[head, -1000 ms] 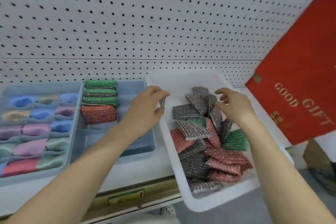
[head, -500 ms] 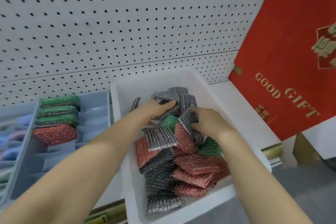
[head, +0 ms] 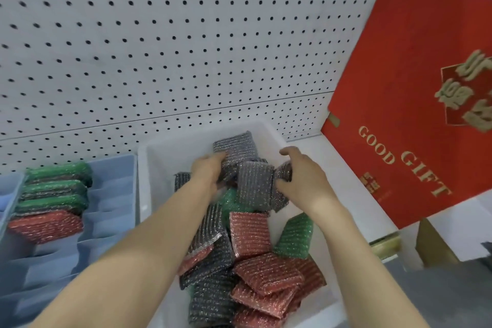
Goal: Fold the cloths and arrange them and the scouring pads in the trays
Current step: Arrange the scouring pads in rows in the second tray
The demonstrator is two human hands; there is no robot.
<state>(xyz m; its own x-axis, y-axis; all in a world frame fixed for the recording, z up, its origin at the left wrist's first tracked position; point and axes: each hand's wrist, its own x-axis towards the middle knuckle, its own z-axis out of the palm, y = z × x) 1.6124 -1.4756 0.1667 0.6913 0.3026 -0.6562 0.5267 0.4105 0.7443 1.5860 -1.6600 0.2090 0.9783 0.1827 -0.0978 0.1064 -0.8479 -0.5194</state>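
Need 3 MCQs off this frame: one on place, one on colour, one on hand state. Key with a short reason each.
1. Relative to the white bin, the red gift box stands:
A) to its left
B) to its right
C) inside it

2. The nearest pad in the blue tray is:
A) red
B) grey
C) yellow

3. The left hand and right hand are:
A) flat and idle
B) gripping grey pads
C) folding a cloth

Key:
1 B, the box stands past the bin's right wall.
2 A, a red pad ends the row of green pads.
3 B, fingers of both hands curl round grey pads over the bin.
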